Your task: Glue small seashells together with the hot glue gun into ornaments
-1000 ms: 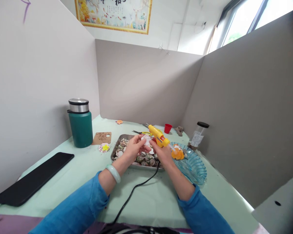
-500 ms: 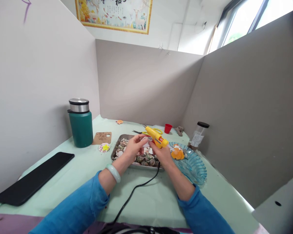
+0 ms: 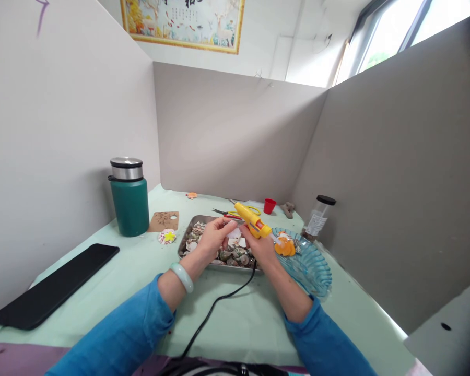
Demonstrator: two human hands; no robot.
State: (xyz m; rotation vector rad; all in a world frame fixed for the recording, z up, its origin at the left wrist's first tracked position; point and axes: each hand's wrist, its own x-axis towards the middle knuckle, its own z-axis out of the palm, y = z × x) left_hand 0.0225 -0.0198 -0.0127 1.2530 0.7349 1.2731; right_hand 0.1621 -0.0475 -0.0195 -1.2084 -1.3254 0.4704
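Observation:
My right hand [image 3: 260, 246] grips a yellow glue gun [image 3: 251, 220] whose black cord [image 3: 215, 308] trails toward me over the table. My left hand [image 3: 211, 239] is closed in a pinch on a small white shell [image 3: 234, 232], held just left of the gun. Both hands hover above a metal tray [image 3: 185, 241] filled with several mixed shells. To the right of my right hand sits a blue glass dish [image 3: 311, 269] with an orange shell piece [image 3: 284, 246] and other bits in it.
A green thermos [image 3: 129, 197] stands at the left, with a brown card [image 3: 163, 221] and a small decorated shell [image 3: 167, 237] beside it. A black pad [image 3: 50, 287] lies near left. Scissors [image 3: 235, 212], a red cup [image 3: 270, 206] and a dark-lidded jar [image 3: 317, 218] sit at the back. Grey partitions surround the table.
The glue gun has swung a little left and its tip has drawn back from the blue dish. My left hand has kept its pinch on the white shell, which now sits slightly lower.

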